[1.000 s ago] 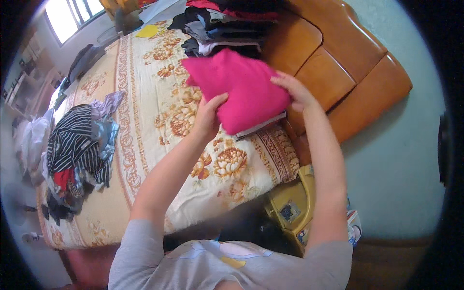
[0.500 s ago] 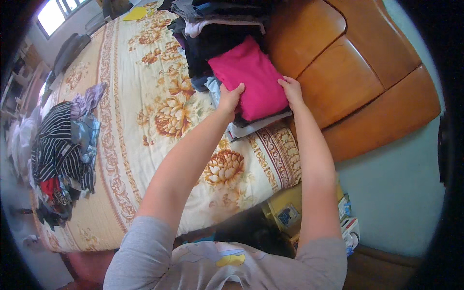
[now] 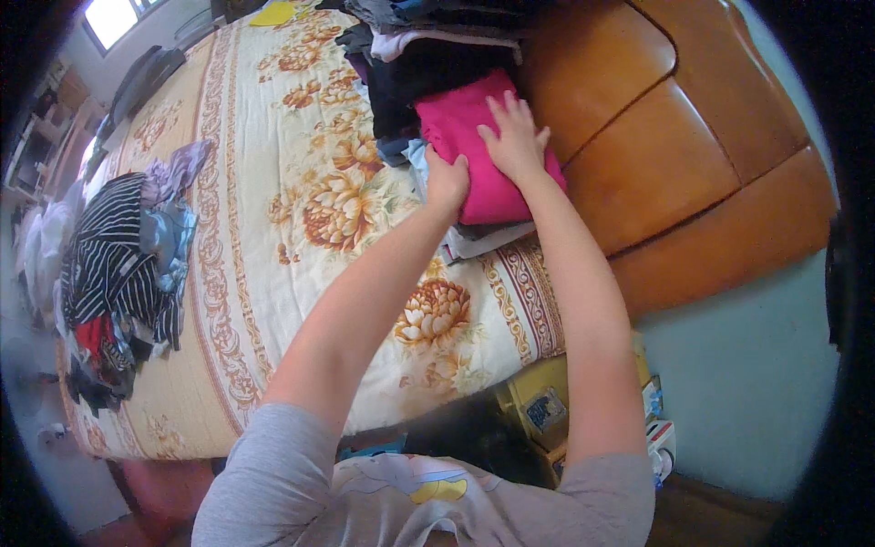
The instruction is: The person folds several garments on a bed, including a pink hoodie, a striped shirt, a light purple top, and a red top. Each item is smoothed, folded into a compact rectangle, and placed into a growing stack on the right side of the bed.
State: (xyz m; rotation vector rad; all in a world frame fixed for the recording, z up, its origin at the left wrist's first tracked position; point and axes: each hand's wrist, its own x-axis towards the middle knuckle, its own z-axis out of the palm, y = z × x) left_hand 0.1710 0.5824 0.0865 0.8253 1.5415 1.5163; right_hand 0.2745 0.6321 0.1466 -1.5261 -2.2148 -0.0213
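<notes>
A bright pink folded garment [image 3: 492, 196] lies on a stack of folded clothes beside the wooden headboard. My left hand [image 3: 447, 182] grips its left edge, thumb on top and the other fingers mostly hidden at the side. Spread flat on the pink cloth, my right hand [image 3: 517, 141] is open, its fingers pointing away from me. Beneath the pink piece, white and dark folded layers [image 3: 488, 239] show at the near side. Just beyond it rise black folded clothes [image 3: 437, 71] in a taller pile.
The bed carries a cream flowered cover [image 3: 301, 301]. A loose heap with a striped black-and-white garment [image 3: 109, 228] lies at the left. The brown headboard [image 3: 674, 155] borders the stack on the right. A yellow item [image 3: 273, 14] sits at the far end.
My right hand has let go of the pink garment's right edge and moved onto its top, fingers spread. My left hand stays at the left edge. The view has shifted slightly.
</notes>
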